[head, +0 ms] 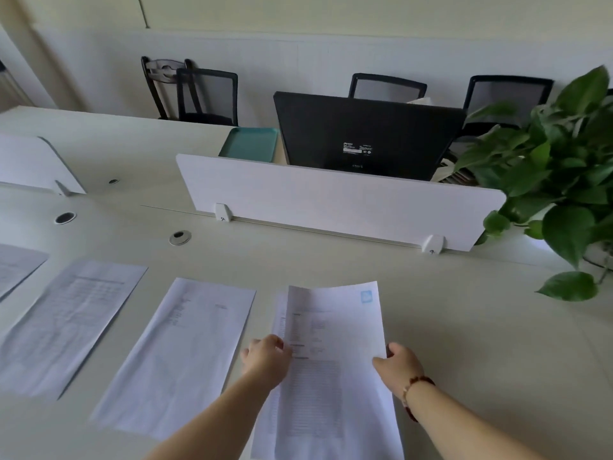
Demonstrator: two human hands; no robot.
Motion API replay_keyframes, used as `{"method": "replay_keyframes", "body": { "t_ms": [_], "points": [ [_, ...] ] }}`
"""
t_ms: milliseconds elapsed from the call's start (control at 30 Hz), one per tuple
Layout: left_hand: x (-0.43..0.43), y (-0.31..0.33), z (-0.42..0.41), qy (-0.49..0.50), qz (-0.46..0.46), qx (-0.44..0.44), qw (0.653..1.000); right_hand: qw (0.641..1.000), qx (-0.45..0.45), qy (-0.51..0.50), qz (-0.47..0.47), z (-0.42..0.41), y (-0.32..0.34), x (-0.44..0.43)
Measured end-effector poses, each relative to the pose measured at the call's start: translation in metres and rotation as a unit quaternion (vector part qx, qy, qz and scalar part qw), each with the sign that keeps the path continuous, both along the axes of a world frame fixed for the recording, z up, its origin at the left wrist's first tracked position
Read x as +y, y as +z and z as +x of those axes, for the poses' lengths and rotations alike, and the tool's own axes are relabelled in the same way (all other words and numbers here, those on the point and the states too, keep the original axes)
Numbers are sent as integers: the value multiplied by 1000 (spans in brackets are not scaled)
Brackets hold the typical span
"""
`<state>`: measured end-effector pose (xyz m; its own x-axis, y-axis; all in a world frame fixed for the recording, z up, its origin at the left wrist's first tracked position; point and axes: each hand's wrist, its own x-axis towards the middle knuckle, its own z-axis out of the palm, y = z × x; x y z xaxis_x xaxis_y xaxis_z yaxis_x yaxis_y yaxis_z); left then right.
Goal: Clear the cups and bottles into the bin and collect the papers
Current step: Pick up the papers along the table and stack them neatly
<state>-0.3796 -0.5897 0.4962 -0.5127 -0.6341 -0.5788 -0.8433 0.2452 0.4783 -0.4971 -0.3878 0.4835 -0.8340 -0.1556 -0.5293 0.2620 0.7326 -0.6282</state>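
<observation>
Printed papers lie in a row on the pale desk (464, 327). My right hand (399, 363) grips the right edge of the top sheet (335, 343), whose far end curls up off the desk. Another sheet lies under it, its left edge showing. My left hand (265, 358) holds the left edge of these stacked sheets. Left of them lie a second paper (179, 356), a third paper (66, 323) and the corner of a fourth paper (16, 267). No cups or bottles are in view.
A white divider panel (331, 197) crosses the desk behind the papers. Behind it stand a black monitor (365, 134) and a teal tray (250, 142). A leafy plant (557, 180) overhangs the right side. Chairs (205, 94) line the far wall.
</observation>
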Motion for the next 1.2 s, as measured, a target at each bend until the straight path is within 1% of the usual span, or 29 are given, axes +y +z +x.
{"method": "replay_keyframes", "body": {
  "t_ms": [33,67,167,233,300,400,467,633,733,867,1033,1200],
  "points": [
    [-1,-2,0,-16,-30,-31,999,1000,5,1,18,4,-1,-3],
    [-3,-2,1,-22,-43,-44,998,999,5,4,35,8,-2,-6],
    [-7,-5,3,-33,-41,-30,998,998,19,-3,66,19,-2,-17],
    [-12,-5,5,-54,-9,-4,998,997,27,-18,67,28,-1,-27],
    [-16,-3,7,-64,38,36,997,999,16,-25,43,35,-2,-33],
    [-21,1,13,-73,66,77,992,997,-28,-61,-23,42,0,-42],
    [-21,5,17,-75,64,101,990,993,-65,-79,-53,45,0,-45],
    [-22,23,25,-46,42,159,985,985,-108,-111,-69,44,-2,-58],
    [-34,42,34,-1,25,186,982,994,-89,-56,-41,38,1,-67],
    [-64,64,47,37,28,212,976,994,-69,-11,-82,45,27,-89],
    [-114,70,71,39,-27,167,985,992,-70,47,-97,65,36,-132],
    [-181,49,97,75,-21,169,982,990,-64,62,-113,96,35,-189]
  ]
}}
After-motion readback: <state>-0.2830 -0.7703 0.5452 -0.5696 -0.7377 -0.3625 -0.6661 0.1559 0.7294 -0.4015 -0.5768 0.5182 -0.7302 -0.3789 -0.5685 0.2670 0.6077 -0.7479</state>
